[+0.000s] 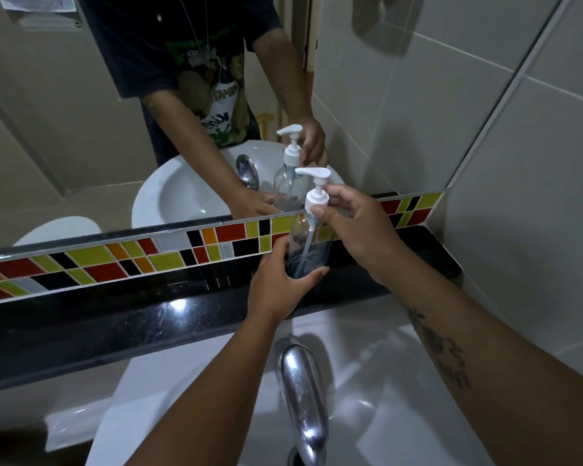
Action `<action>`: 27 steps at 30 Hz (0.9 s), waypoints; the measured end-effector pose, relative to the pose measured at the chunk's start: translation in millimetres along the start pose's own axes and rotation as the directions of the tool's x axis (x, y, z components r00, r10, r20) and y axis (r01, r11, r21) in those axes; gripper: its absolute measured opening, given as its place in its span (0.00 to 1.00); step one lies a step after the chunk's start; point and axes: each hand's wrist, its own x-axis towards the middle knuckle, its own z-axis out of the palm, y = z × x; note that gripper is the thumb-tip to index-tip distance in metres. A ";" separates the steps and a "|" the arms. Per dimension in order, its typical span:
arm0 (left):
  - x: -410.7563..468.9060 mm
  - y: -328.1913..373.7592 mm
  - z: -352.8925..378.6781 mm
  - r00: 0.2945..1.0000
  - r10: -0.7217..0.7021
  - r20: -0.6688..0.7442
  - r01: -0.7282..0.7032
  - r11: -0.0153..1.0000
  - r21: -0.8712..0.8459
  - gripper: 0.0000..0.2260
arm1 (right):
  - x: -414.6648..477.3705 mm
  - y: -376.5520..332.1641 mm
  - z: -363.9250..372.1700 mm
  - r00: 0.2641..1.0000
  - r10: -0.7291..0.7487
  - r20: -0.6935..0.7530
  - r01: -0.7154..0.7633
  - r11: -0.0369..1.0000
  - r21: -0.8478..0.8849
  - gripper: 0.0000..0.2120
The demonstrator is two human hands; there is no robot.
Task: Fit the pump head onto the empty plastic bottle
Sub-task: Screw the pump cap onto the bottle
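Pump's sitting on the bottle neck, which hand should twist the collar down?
Right. The right hand already has its fingers on the pump head collar at the neck. The left hand wraps the base of the bottle on the black ledge, so it likely serves best bracing.

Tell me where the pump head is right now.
In the head view, right of centre, the pump head sits atop the clear bottle on the black ledge, pinched by the right hand.
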 end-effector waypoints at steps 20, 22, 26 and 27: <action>0.7 0.0 -0.5 1.000 0.000 -0.004 0.000 1.000 0.012 0.32 | 9.8 -2.7 12.9 0.993 0.010 -0.119 -0.016 0.998 -0.054 0.28; 0.9 -0.1 -0.4 1.000 -0.003 -0.003 0.003 1.000 0.010 0.32 | 8.6 -2.9 8.9 0.999 0.024 -0.043 -0.025 0.999 -0.025 0.31; 1.4 -1.3 0.4 1.000 0.002 -0.001 -0.002 1.000 0.002 0.32 | 5.7 -0.7 -6.1 0.993 0.056 0.106 -0.054 0.998 -0.020 0.26; 1.5 -1.7 0.5 1.000 0.002 0.000 -0.002 1.000 0.003 0.32 | 5.6 -0.3 -7.8 0.993 0.057 0.101 -0.059 0.998 0.009 0.24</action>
